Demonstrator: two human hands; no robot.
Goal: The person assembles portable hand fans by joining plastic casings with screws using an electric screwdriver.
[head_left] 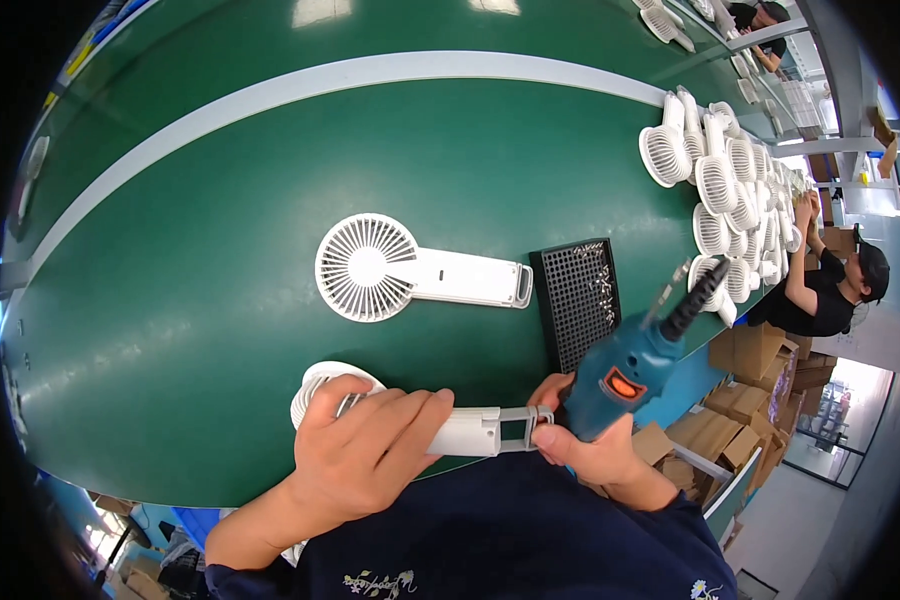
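Observation:
My left hand point(365, 452) is closed around a white handheld fan point(470, 432) at the near edge of the table. The fan's round grille shows in part beyond my knuckles, and its handle points right, with a loop-shaped part at the end. My right hand point(610, 462) grips a teal electric screwdriver point(620, 375) with an orange switch. Its thumb and a finger also touch the loop end of the held fan. The driver's tip is hidden. Farther off, a second white handheld fan point(470, 277) lies with its grille to the left.
A black perforated tray point(548, 320) with small screws lies just beyond my right hand. Many white fans point(715, 185) are heaped along the right of the green table point(190, 330). Past them works another person point(820, 290) in black. Cardboard boxes point(740, 400) stand at the lower right.

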